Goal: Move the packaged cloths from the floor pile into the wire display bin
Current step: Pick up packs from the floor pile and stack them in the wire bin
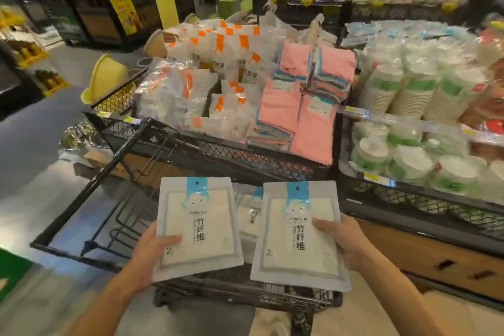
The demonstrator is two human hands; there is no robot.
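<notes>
Packet (246, 215) between held packs — half-hidden.

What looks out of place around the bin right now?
One pink cloth hangs over the front edge of the upper bin rather than lying in its stack. The packs in the left hand and right hand look intact, slightly tilted.

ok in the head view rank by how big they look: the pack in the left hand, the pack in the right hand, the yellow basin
1-2. Left-hand pack and right-hand pack: alike, can't separate.
3. Yellow basin: smallest, though it sits farther from the camera, so true size is unsure.
</notes>
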